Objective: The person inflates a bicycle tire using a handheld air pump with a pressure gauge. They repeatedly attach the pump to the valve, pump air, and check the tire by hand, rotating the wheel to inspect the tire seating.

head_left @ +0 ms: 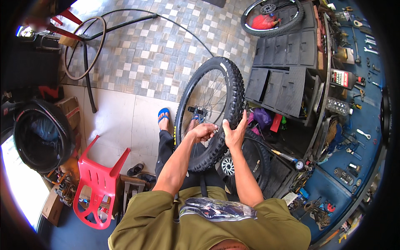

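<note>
A bicycle wheel (pixel 237 89) with a black knobby tyre stands upright and tilted in front of me, its spokes and hub showing. My left hand (pixel 203 132) reaches in at the near inner edge of the rim. Its fingertips are pinched together there, and what lies between them is too small to make out. Against the right side of the tyre rests my right hand (pixel 236 132), its thumb on the sidewall and its fingers along the tread, steadying the wheel. A second wheel with a disc rotor (pixel 228 166) sits just below, partly hidden by my right forearm.
A pressure gauge (pixel 299 164) with a hose lies right of my right arm. Black drawers (pixel 287 87) and a blue tool bench (pixel 333 183) line the right side. A red plastic chair (pixel 98 179), stacked tyres (pixel 43 135) and a bare rim (pixel 103 41) stand left.
</note>
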Demonstrator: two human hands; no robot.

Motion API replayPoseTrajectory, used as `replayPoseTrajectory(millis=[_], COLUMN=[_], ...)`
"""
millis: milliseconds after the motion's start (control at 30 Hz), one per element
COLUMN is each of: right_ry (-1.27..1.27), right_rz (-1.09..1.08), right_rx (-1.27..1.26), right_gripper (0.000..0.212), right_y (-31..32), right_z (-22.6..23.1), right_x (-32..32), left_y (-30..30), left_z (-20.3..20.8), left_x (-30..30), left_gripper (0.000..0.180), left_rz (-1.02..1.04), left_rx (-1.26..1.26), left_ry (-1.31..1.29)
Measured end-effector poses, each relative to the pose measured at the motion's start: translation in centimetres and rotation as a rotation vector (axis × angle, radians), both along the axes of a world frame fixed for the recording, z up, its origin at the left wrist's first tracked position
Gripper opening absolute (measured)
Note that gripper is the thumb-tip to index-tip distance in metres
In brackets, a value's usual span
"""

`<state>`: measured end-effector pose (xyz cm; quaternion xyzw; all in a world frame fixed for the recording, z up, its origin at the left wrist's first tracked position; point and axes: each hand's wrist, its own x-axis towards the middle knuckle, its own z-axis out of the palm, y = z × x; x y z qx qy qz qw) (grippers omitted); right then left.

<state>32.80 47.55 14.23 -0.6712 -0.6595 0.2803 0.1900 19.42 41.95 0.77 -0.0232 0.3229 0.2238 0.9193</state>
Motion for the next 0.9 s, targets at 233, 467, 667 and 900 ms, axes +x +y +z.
replayPoseTrajectory(millis=[233,467,667,900], right_ry=[0.006,0.01,0.027,-0.006], right_rz=[0.01,0.001,-0.003,-0.002], right_rx=[0.0,0.014,0.009,0.003], right_gripper=[0.097,0.097,0.097,0.098], right_y=[-0.4,-1.0,-1.1,-1.2], right_z=[0.2,0.2,0.2,0.3], right_x=[-0.5,-0.2,-0.3,0.0], left_y=[-1.3,-1.3,-2.3,-1.9], left_z=[-1.5,-1.2,-1.7,-0.9], left_x=[0.0,0.5,0.3,0.4], left_gripper=[0.019,0.023,0.024,0.022], left_rz=[0.143,0.066,0.12,0.1], left_rx=[0.001,0.031,0.087,0.045], left_ry=[-0.146,-0.057,-0.149,-0.084])
